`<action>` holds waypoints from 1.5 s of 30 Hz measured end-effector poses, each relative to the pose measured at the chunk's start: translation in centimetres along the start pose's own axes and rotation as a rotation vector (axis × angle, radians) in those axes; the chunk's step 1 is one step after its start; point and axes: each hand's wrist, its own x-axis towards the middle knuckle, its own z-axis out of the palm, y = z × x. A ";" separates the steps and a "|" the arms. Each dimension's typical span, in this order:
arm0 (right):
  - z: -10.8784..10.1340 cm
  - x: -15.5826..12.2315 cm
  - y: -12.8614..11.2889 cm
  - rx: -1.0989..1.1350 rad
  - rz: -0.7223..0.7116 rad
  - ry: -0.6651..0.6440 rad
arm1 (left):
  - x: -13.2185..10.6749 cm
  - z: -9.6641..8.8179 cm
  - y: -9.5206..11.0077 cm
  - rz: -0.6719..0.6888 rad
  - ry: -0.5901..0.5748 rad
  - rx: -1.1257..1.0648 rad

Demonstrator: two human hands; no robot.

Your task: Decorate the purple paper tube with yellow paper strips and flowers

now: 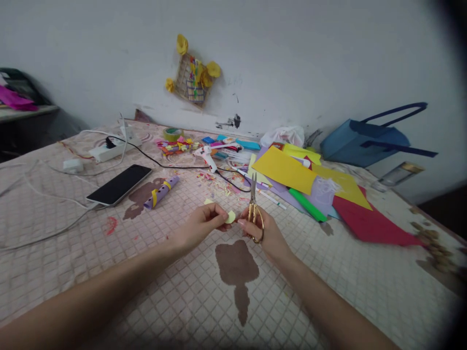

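Note:
My left hand (199,226) pinches a small piece of pale yellow paper (229,217) between thumb and fingers, above the quilted tile-patterned table cover (233,287). My right hand (268,233) holds a pair of gold-handled scissors (254,214) upright, blades pointing away from me and closed. The blades stand just beside the paper piece and do not visibly cut it. Another pale yellow scrap (208,201) shows behind my left fingers. My fingers hide part of the scissor handles.
Behind my hands lie a purple paper tube (161,192), a black smartphone (119,184), a white hot glue gun (207,158) with its black cord, and a power strip (115,148). Stacked coloured paper sheets (310,187) spread to the right. A blue bag (365,141) leans against the wall.

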 end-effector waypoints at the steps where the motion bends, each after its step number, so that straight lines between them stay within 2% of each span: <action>1: 0.0 0.0 0.0 0.008 0.001 -0.004 | -0.1 0.0 0.0 0.006 -0.018 0.027; 10: 0.2 -0.2 -0.4 -0.044 -0.011 -0.025 | -0.1 0.2 -0.8 -0.035 -0.105 0.143; 17: 0.4 -0.3 -0.2 -0.046 0.004 0.009 | 0.0 0.2 -1.3 -0.069 -0.141 0.083; 24: 0.4 -0.3 -0.5 0.004 0.029 -0.006 | 0.2 0.0 -0.9 -0.141 -0.034 0.034; 30: 0.3 -0.2 -0.4 -0.022 0.051 -0.057 | 0.2 -0.1 -1.0 -0.145 -0.092 0.085; 38: 0.6 -0.3 -0.2 -0.027 0.017 0.013 | -0.1 0.4 -1.0 -0.179 -0.077 -0.035; 45: 0.7 -0.3 0.1 -0.021 0.019 -0.009 | 0.3 0.0 -0.9 -0.173 0.038 -0.183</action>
